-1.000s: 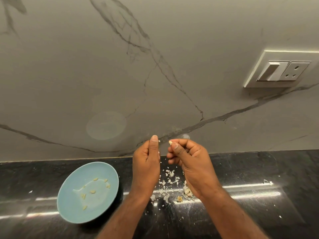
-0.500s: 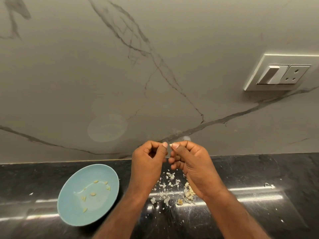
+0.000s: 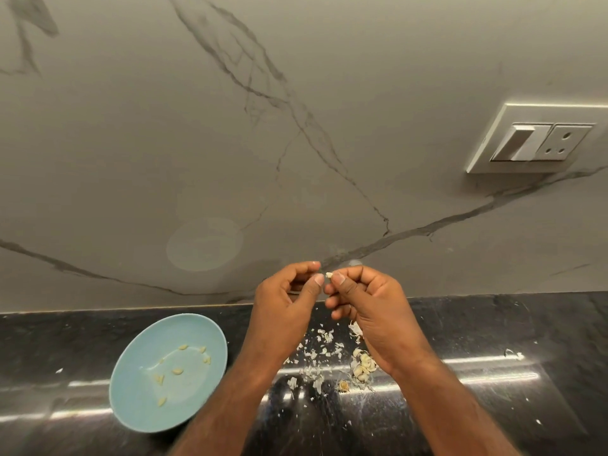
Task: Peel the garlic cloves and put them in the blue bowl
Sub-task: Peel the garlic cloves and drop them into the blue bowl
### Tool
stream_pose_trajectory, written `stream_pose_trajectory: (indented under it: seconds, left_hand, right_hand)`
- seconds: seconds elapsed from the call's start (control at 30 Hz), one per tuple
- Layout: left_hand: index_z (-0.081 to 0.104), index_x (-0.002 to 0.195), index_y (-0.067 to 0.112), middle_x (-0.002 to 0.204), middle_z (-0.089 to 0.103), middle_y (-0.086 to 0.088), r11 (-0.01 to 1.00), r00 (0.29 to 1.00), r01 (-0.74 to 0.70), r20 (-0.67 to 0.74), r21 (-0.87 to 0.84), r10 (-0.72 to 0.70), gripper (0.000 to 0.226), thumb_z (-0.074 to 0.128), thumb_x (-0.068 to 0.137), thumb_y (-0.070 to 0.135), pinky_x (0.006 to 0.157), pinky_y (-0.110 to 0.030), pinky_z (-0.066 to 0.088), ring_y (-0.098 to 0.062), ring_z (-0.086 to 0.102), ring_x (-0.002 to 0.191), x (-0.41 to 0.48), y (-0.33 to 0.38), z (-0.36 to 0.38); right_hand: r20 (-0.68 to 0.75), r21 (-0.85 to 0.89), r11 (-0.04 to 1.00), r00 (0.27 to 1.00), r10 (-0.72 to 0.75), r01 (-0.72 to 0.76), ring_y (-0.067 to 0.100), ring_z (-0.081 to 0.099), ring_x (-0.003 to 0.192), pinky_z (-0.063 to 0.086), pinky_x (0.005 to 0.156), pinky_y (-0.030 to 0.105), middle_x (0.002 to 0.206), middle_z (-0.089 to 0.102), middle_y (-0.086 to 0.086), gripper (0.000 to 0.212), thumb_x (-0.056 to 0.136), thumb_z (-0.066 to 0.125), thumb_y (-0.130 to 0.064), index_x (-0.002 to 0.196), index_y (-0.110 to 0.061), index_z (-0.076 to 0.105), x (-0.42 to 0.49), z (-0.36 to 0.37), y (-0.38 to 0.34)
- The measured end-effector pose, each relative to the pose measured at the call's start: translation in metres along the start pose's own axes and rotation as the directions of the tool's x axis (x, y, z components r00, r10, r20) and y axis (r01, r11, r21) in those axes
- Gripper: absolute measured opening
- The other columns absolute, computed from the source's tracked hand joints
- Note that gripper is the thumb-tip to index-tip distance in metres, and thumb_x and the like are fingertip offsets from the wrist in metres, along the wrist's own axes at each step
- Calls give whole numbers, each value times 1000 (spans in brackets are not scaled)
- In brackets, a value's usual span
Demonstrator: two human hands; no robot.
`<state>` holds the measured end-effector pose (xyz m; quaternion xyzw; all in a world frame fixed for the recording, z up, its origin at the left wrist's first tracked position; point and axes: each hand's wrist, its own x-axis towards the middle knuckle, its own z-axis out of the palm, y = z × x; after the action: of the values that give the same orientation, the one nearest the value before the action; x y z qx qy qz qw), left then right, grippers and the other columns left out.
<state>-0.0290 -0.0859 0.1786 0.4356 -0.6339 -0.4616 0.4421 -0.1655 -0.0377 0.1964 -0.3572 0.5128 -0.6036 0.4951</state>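
Both hands are raised together above the black counter. My right hand pinches a small pale garlic clove between thumb and forefinger. My left hand has its fingers curled, and its thumb tip meets the clove from the left. The blue bowl sits on the counter to the left of my left forearm, with several peeled cloves in it. A clump of unpeeled garlic cloves lies on the counter under my right wrist.
Papery garlic skins are scattered on the black counter between my forearms. A marble-look wall rises right behind it, with a white switch and socket plate at the upper right.
My left hand's fingers have curled in and its thumb has closed onto the clove held by my right hand. Both hands stay in the same spot.
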Motion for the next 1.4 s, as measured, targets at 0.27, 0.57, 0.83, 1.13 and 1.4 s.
stream_pose_trajectory:
  seconds: [0.27, 0.57, 0.83, 1.13, 1.4]
  left_hand:
    - [75, 90, 19, 82, 76, 3, 987, 998, 67, 29, -143, -64, 22, 73, 79, 38, 69, -26, 58, -11, 73, 78, -4, 8, -2]
    - [76, 94, 9, 84, 76, -8, 934, 980, 191, 104, -302, -167, 10, 70, 89, 16, 68, -26, 56, -19, 73, 82, -2, 9, -2]
    - [73, 81, 14, 70, 70, -2, 963, 988, 153, 41, -221, -148, 11, 70, 91, 15, 60, -21, 50, -9, 60, 63, 0, 7, -1]
    - [67, 74, 17, 62, 62, 2, 993, 998, 56, 5, -99, -56, 16, 68, 90, 14, 58, -26, 49, -7, 53, 59, -1, 10, -2]
    - [70, 78, 22, 67, 68, 10, 1000, 997, 24, -80, 13, -23, 14, 72, 89, 13, 59, -15, 48, -2, 60, 60, 0, 5, -4]
  right_hand:
    - [-22, -178, 981, 996, -81, 76, 15, 69, 72, 55, 64, 25, 80, 75, 7, 10, 96, 63, -9, 97, -3, 71, -1, -1, -1]
    - [-19, -267, 955, 990, -137, 127, 14, 71, 79, 56, 70, 26, 87, 76, 4, 9, 93, 68, -14, 97, -13, 75, -6, 0, -4]
    - [13, -334, 929, 986, -165, 160, 10, 71, 81, 56, 71, 21, 86, 76, -4, 9, 92, 69, -13, 97, -18, 75, -10, 5, -3]
    - [12, -169, 985, 999, -41, 42, 15, 68, 76, 54, 65, 24, 85, 74, 4, 9, 93, 66, -10, 97, -9, 74, -8, 5, -3]
    - [72, 76, 992, 992, 100, -105, 15, 61, 69, 50, 58, 26, 82, 68, 8, 24, 83, 68, -23, 97, -3, 68, -5, -1, -6]
